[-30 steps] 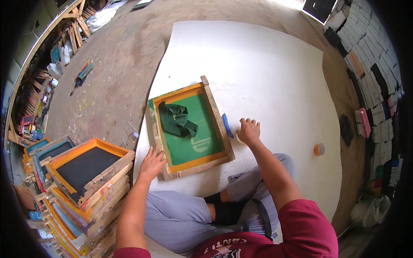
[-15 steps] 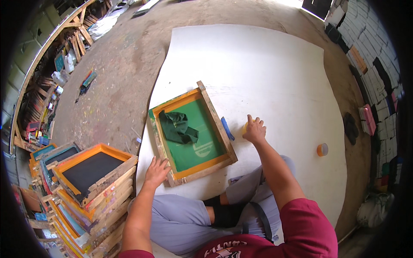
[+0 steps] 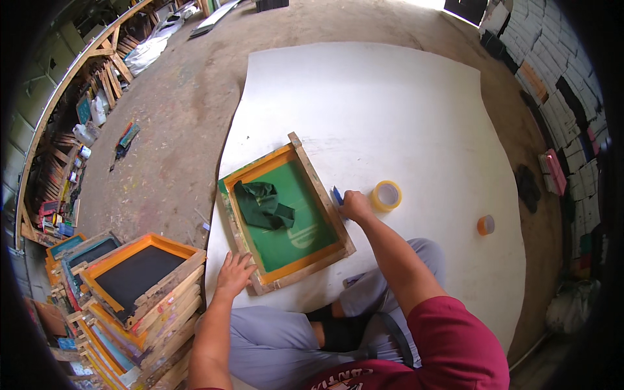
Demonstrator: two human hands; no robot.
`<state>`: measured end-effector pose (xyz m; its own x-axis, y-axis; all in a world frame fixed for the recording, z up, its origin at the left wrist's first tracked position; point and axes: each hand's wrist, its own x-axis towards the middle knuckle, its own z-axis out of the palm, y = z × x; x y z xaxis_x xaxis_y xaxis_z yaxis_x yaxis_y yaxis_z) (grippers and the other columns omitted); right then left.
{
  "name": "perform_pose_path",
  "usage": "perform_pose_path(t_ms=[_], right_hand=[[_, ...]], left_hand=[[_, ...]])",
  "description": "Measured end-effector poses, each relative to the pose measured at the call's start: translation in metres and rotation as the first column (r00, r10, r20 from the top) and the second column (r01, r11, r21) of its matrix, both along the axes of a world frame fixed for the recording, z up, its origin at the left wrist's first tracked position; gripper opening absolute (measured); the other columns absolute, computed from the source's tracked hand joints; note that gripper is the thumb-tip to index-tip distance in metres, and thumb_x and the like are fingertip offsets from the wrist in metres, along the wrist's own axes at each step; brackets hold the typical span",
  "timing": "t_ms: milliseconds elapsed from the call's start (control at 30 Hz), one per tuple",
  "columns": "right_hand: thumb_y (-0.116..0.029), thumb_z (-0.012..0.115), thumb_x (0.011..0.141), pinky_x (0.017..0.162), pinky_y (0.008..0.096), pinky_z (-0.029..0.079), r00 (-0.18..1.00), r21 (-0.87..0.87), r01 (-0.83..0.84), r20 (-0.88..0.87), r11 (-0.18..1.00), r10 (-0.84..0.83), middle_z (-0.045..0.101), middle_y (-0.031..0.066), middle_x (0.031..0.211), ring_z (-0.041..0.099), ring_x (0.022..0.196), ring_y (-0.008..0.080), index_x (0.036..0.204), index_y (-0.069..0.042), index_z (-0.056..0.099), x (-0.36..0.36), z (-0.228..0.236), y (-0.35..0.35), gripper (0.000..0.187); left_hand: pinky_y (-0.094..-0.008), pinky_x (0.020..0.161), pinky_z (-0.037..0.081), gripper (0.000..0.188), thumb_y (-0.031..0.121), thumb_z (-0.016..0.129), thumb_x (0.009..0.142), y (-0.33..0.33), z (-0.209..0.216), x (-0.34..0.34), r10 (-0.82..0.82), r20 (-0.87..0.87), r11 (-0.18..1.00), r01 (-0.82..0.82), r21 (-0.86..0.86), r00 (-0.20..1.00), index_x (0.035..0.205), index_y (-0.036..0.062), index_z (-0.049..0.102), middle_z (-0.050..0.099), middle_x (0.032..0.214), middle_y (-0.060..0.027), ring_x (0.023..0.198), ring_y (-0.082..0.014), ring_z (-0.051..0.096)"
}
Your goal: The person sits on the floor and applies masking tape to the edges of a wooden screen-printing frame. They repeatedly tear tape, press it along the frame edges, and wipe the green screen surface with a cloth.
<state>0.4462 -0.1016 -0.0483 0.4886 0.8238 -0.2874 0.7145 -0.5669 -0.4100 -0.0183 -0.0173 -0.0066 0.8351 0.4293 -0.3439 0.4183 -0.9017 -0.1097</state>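
Apparently, pick-up was being performed: blue tool (image 3: 337, 195) gripped by right hand (image 3: 356, 207), frame (image 3: 302, 269) touched near left by open left hand (image 3: 234, 275); clear lifting was next required.

The frame (image 3: 345, 247) is rough, stained wood, lined inside with a smooth orange band, and its green mesh (image 3: 311, 224) looks smooth with a soft sheen. The dark green cloth (image 3: 261, 207) is matt and creased. The yellow tape roll (image 3: 377, 200) looks like glossy plastic, and so does the blue tool (image 3: 336, 194). The white sheet (image 3: 390, 110) is smooth with a faint sheen; whether paper or plastic cannot be told. The stacked frames (image 3: 170, 300) are rough, chipped wood around a flat dark panel (image 3: 140, 276). The floor (image 3: 179, 123) is matt and gritty, like concrete; the trousers (image 3: 270, 331) are matt cloth.
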Motion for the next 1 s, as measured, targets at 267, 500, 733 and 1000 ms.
perform_pose_path(t_ms=[267,500,733,1000], right_hand=[[-0.025,0.075,0.089,0.080,0.0529,0.060,0.898,0.232,0.136,0.383,0.963,-0.219,0.074,0.0231,0.099,0.074,0.093,0.0434,0.106,0.000,0.067,0.067,-0.001,-0.027,0.031],[-0.036,0.085,0.083,0.089,0.0516,0.060,0.991,0.018,0.020,0.134,1.000,-0.023,0.071,0.0233,0.117,0.072,0.106,0.0417,0.118,0.000,0.064,0.028,0.042,-0.046,0.054],[-0.017,0.072,0.089,0.085,0.0474,0.060,0.925,0.078,-0.033,0.379,0.996,0.001,0.070,0.0170,0.112,0.072,0.105,0.0350,0.105,-0.003,0.071,0.016,0.008,-0.049,0.020],[-0.012,0.064,0.093,0.078,0.0482,0.063,0.960,0.101,-0.165,0.246,0.981,0.136,0.067,0.0171,0.115,0.074,0.100,0.0365,0.105,-0.002,0.071,-0.018,0.010,-0.011,0.017]], left_hand=[[-0.0638,0.129,0.021,0.060,0.052,0.082,0.082,-0.011,0.012,0.029,-0.161,-0.011,0.986,0.162,0.032,0.987,0.136,0.0281,0.070,0.059,0.148,-0.0057,0.142,-0.0313,0.048],[-0.0646,0.128,0.022,0.066,0.061,0.083,0.075,-0.081,0.000,0.106,-0.154,0.055,0.987,0.156,-0.030,0.986,0.128,0.0222,0.073,0.065,0.128,-0.0086,0.133,-0.0315,0.055],[-0.0556,0.128,0.029,0.058,0.052,0.086,0.075,-0.045,-0.033,0.090,-0.137,0.346,0.988,0.152,-0.019,0.928,0.120,0.0161,0.074,0.067,0.124,-0.0081,0.130,-0.0299,0.058],[-0.0597,0.125,0.031,0.053,0.052,0.082,0.080,-0.048,0.005,0.051,-0.152,0.178,0.983,0.167,-0.072,0.972,0.117,0.0151,0.074,0.068,0.112,-0.0068,0.121,-0.0289,0.062]])
